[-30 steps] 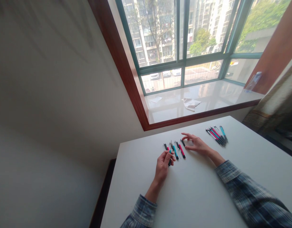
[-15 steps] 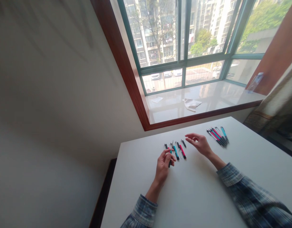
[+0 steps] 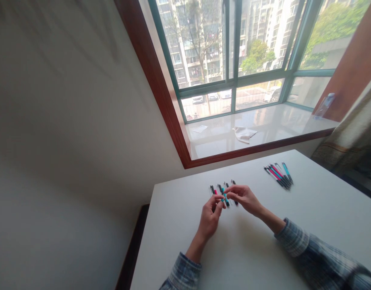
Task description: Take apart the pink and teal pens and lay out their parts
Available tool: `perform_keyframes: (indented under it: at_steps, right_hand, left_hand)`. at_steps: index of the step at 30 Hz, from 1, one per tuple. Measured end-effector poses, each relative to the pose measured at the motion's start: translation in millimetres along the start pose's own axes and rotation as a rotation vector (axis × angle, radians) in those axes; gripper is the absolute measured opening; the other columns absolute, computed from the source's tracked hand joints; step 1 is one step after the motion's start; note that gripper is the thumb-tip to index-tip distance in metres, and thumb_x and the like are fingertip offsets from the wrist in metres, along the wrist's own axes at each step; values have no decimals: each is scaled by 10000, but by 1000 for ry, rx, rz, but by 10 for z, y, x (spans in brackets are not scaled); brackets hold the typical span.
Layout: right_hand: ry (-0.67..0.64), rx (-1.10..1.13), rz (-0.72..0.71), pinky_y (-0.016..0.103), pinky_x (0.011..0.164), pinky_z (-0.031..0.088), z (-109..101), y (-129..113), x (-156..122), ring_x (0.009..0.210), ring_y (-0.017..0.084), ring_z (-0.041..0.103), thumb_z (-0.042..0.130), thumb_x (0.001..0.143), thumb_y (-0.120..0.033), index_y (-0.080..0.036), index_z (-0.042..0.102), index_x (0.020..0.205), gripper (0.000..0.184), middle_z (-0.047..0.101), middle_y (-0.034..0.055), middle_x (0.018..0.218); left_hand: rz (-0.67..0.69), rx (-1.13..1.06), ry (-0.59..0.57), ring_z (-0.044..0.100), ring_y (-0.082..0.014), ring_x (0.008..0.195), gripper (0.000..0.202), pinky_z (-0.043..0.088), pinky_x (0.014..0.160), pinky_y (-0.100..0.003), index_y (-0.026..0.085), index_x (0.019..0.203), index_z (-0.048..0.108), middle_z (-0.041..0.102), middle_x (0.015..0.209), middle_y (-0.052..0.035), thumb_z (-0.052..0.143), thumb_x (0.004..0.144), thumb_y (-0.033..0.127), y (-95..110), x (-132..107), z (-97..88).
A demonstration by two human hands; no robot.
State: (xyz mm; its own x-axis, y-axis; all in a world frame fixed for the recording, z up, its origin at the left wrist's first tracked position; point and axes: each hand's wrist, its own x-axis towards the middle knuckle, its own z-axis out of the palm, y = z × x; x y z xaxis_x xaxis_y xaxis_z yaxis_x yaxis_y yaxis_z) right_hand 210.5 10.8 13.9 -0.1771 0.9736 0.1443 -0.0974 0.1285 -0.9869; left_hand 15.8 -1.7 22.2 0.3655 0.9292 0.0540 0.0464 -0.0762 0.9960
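Note:
Over the white table (image 3: 248, 245), my left hand (image 3: 210, 219) is closed around a teal and black pen (image 3: 223, 199), much of it hidden by the fingers. My right hand (image 3: 246, 199) meets it from the right, thumb and fingertips pinched at the pen's upper end. Any small part between those fingertips is too small to make out. Behind both hands lies a row of pen parts, among them a pink barrel (image 3: 216, 192), black pieces (image 3: 212, 188) and thin refills. My right hand covers some of them.
Several pens (image 3: 278, 177) in pink, teal and black lie together at the table's back right. Beyond the table, a white cloth (image 3: 244, 134) and a clear bottle (image 3: 324, 105) are on the windowsill. A wall (image 3: 82, 161) runs along the left.
My right hand has come down and left to meet my left hand, closing at the pen's end. The left hand has shifted slightly right, tilting the pen.

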Motion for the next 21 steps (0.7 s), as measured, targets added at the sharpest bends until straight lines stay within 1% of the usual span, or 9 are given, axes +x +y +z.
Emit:
perform_keyframes:
  at_steps: [1, 3, 9, 13, 15, 18, 20, 21]
  right_hand:
    - [4, -10, 10, 240, 502, 388, 2, 5, 0, 578, 126, 531, 745, 866, -544, -157, 779, 969, 402, 672, 21, 693]
    - [5, -33, 23, 241, 504, 380, -2, 15, 6, 591, 132, 534, 737, 866, -554, -152, 781, 929, 408, 681, 30, 703]
    - [-25, -94, 45, 250, 548, 416, -30, 49, 27, 641, 154, 558, 688, 885, -596, -155, 788, 956, 457, 681, 38, 724]
    - [-38, -81, 23, 268, 604, 448, -60, 43, 34, 667, 159, 561, 694, 894, -572, -162, 783, 921, 420, 676, 35, 737]
    - [22, -35, -2, 279, 645, 462, -114, 24, 50, 687, 159, 559, 709, 892, -554, -165, 775, 902, 395, 670, 34, 750]
    - [198, 118, -35, 287, 699, 479, -245, -11, 87, 712, 151, 539, 756, 859, -546, -176, 764, 891, 372, 651, 29, 778]
    - [286, 224, -28, 289, 725, 486, -326, -29, 108, 722, 145, 526, 790, 827, -550, -184, 759, 877, 371, 634, 22, 784]
    - [304, 258, -17, 289, 734, 487, -354, -32, 113, 726, 144, 524, 804, 812, -550, -187, 758, 871, 371, 629, 20, 788]
  left_hand:
    - [2, 24, -3, 495, -125, 663, 300, 387, 617, -237, 161, 1080, 674, 646, 830, -30, 599, 965, 428, 6, -3, -10]
    - [4, 52, -6, 506, -132, 681, 291, 391, 630, -238, 165, 1083, 676, 646, 837, -31, 588, 972, 419, 17, -6, -23]
    - [11, 93, -11, 485, -135, 680, 312, 392, 647, -242, 183, 1178, 670, 612, 823, -15, 563, 984, 403, 43, -10, -17]
    - [15, 99, -6, 472, -133, 676, 311, 390, 653, -244, 179, 1156, 677, 585, 802, -6, 561, 983, 410, 48, -4, -10]
    - [14, 108, 0, 471, -134, 682, 303, 388, 659, -243, 178, 1136, 679, 566, 790, 1, 560, 984, 411, 46, -4, -9]
    - [5, 122, 17, 438, -128, 663, 297, 363, 635, -234, 178, 1086, 679, 521, 758, 15, 557, 984, 429, 49, -15, -9]
    - [1, 129, 33, 409, -123, 645, 294, 340, 614, -229, 178, 1030, 671, 500, 737, 24, 566, 979, 447, 58, -25, -6]
    - [3, 134, 41, 401, -122, 643, 292, 333, 611, -229, 178, 996, 664, 500, 732, 25, 576, 974, 455, 65, -29, -4]
